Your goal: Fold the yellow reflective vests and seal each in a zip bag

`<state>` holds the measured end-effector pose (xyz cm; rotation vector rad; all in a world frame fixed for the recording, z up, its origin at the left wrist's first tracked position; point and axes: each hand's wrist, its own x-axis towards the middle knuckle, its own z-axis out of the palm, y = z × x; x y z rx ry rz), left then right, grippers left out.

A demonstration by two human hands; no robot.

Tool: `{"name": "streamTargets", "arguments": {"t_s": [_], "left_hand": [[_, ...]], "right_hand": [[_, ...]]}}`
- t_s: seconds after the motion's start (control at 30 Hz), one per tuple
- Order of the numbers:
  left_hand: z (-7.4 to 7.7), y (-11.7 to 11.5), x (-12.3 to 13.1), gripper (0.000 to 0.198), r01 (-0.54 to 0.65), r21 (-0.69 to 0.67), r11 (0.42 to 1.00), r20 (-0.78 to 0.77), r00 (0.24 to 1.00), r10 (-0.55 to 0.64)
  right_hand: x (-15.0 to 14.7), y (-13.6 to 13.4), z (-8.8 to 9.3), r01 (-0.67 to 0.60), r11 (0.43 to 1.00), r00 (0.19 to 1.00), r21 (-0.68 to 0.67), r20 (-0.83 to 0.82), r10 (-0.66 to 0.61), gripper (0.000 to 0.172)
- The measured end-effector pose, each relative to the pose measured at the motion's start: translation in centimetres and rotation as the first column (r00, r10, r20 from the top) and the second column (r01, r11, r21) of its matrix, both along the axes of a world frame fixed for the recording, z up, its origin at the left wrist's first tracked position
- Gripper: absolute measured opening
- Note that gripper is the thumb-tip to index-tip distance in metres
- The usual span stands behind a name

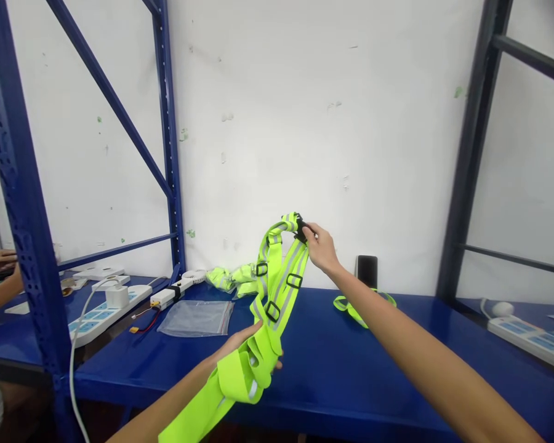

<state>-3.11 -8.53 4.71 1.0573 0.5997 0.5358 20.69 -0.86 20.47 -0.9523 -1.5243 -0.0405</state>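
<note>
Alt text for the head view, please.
A person's right hand grips the black buckle of a neon-yellow reflective strap bundle over a blue table; the left hand holds it lower down. A clear bag lies at left, a dark phone-like device at right.

The right hand (322, 247) is raised above and to the right of the left hand (241, 339), its thumb and fingers pinched together. From it the bare right forearm (410, 332) slants down and outward. The left hand's fingertips (278, 362) curl inward, though its palm is hidden; the left forearm (175, 394) trails below, down and leftward.
</note>
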Motion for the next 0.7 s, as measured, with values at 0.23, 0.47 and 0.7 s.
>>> {"name": "streamTargets", "arguments": {"t_s": [0.23,0.47,0.7], "left_hand": [[1.2,-0.8,-2.1,0.058,-0.011,0.394,0.919,-0.238,0.965,0.113],[6.8,1.6,-4.6,0.061,-0.548,0.662,0.511,0.152,0.766,0.625],[9.8,-1.0,-3.7,0.041,-0.261,0.819,0.511,-0.045,0.859,0.511]], "right_hand": [[-1.1,-2.5,1.1,-0.130,0.989,0.978,0.072,0.171,0.116,0.032],[-3.1,-4.8,-0.8,-0.272,0.962,0.873,-0.008,0.420,0.250,0.027],[-4.8,-5.3,-1.1,-0.300,0.954,0.779,0.002,0.577,0.244,0.025]]}}
